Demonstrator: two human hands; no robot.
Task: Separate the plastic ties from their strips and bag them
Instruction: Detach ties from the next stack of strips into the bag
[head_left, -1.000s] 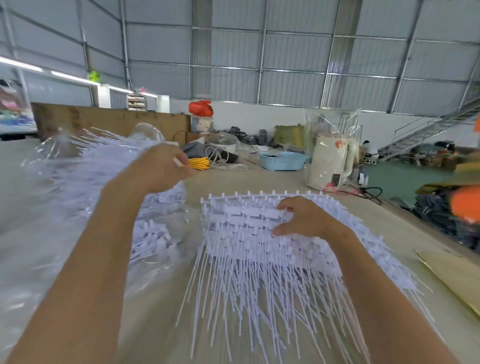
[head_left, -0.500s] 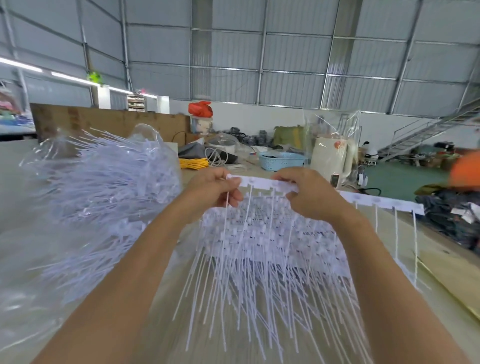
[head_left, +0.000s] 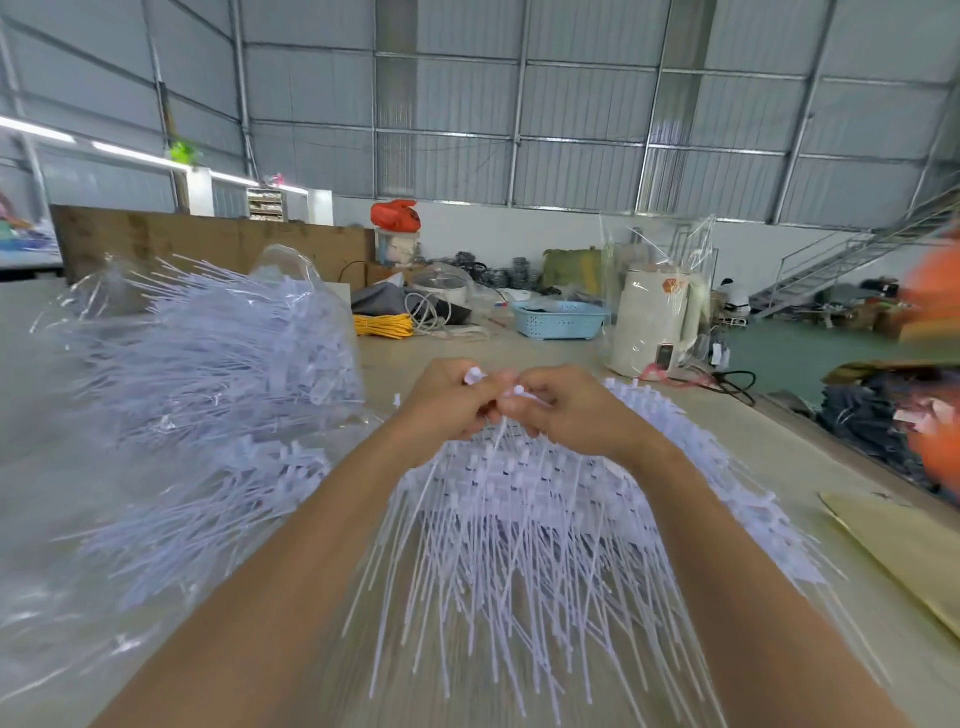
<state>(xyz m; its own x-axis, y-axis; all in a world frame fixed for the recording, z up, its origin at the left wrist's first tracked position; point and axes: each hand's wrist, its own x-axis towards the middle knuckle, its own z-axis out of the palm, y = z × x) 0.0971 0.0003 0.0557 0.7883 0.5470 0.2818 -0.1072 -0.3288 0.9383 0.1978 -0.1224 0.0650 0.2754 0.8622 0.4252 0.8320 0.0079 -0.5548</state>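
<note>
Far out to the left of the grip, a clear plastic bag (head_left: 171, 364) lies slumped on the worktop (head_left: 810, 467), stuffed with loose white ties that bristle out in all directions, and more loose ties (head_left: 208, 499) spill across the surface just nearer the camera. Now to the middle: the left hand (head_left: 447, 402) and the right hand (head_left: 566, 410) are up together, knuckles almost touching, fingers curled, both pinching the head end of one bunched strip of ties (head_left: 501, 415) between them, the thin tails of that bunch dropping straight down from the grip. Right underneath the grip sits the big pile of tie strips (head_left: 524, 519), rows of white heads across the top and long tails fanning toward the camera. Beyond the grip, a yellow coil of cable (head_left: 383, 326), a light blue basket (head_left: 560, 319) and, further right, a white kettle (head_left: 654, 325) wrapped in clear film. Off to the lower right of the grip, a flat piece of cardboard (head_left: 904, 551) lies at the worktop edge
</note>
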